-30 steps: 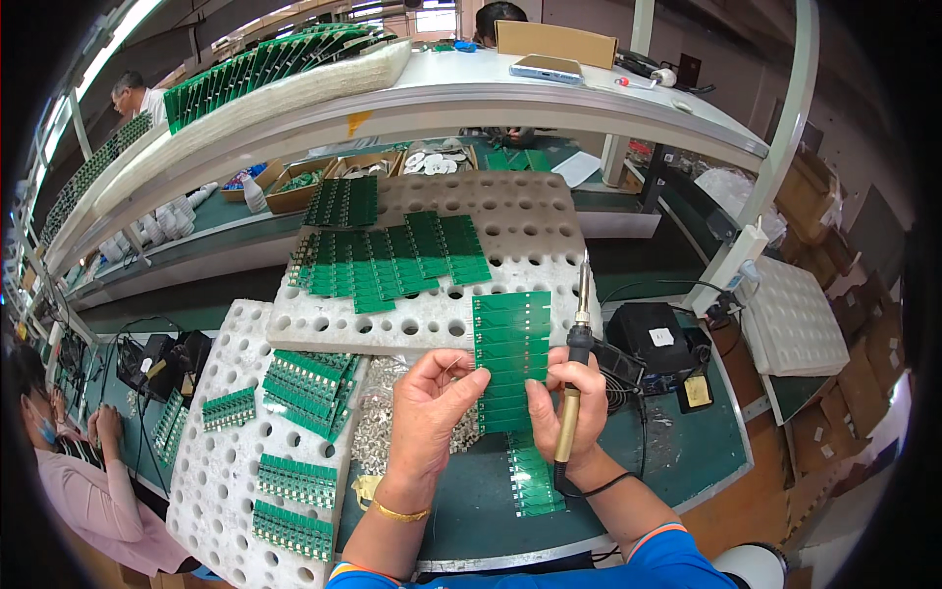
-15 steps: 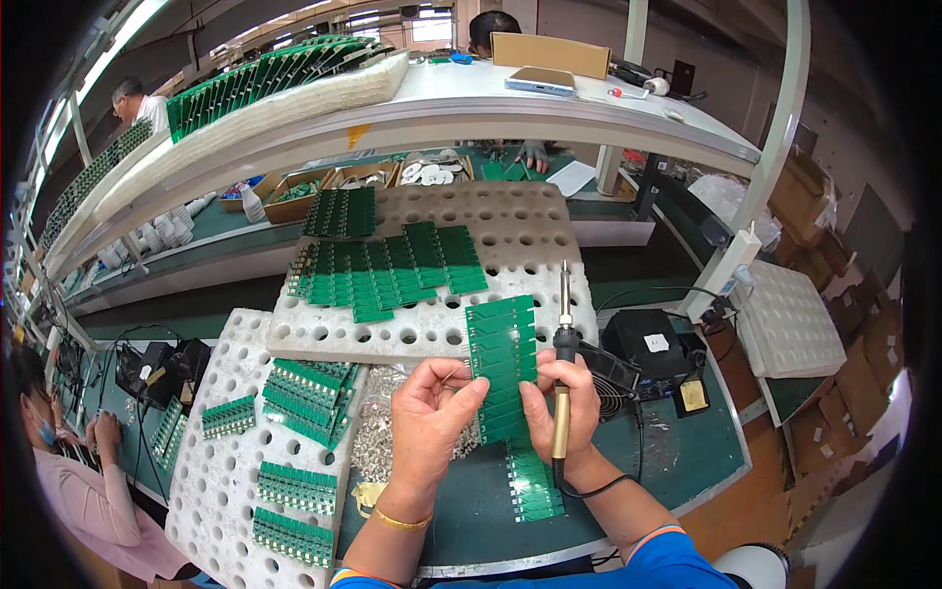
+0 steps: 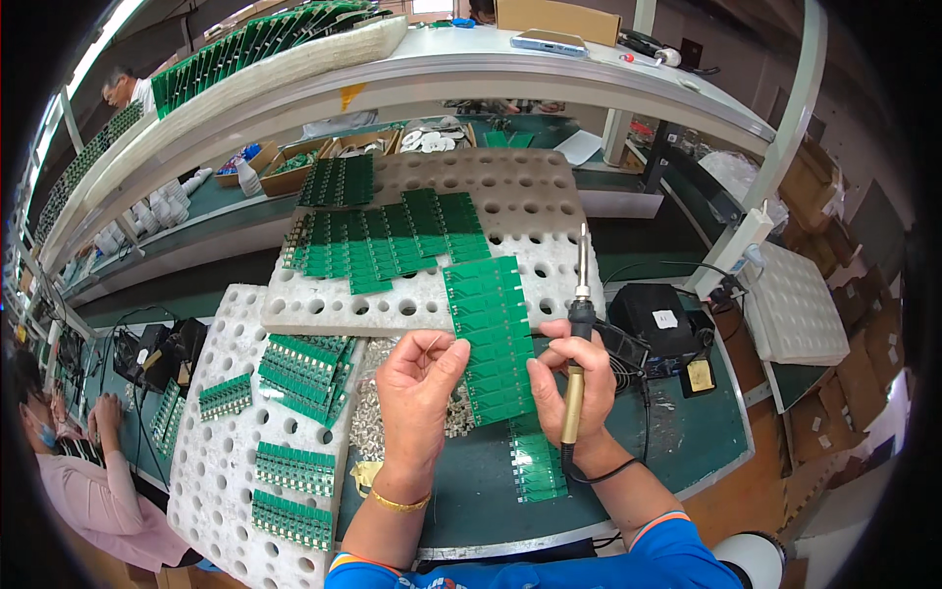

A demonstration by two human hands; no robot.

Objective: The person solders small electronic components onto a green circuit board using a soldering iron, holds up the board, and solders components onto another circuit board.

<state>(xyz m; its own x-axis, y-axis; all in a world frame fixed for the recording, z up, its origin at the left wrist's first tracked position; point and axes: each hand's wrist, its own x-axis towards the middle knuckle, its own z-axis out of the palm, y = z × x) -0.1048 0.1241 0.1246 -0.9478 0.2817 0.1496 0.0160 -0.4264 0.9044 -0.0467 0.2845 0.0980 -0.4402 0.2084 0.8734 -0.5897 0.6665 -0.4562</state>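
Note:
A green circuit board panel (image 3: 491,344) stands tilted up in front of me, between both hands. My left hand (image 3: 420,398) is closed, with thumb and fingers pinched at the panel's left edge. A thin strand, perhaps solder wire, shows by these fingers. My right hand (image 3: 579,388) is closed around a soldering iron (image 3: 577,339) with its tip pointing up, and its thumb meets the panel's right edge. Another green panel (image 3: 538,466) lies on the bench below. Behind my left hand is a pile of small metallic parts (image 3: 368,393), partly hidden.
White foam trays with holes (image 3: 211,471) (image 3: 358,314) carry several green boards (image 3: 392,236). A black soldering station (image 3: 648,319) stands at right, beside a yellow sponge (image 3: 700,375). Above runs a shelf (image 3: 461,74) with boards and a phone (image 3: 549,41). A co-worker (image 3: 108,481) sits at far left.
The panel has turned more toward me and shifted slightly left. My left fingers are more curled at its edge. The soldering iron has moved a little right and up.

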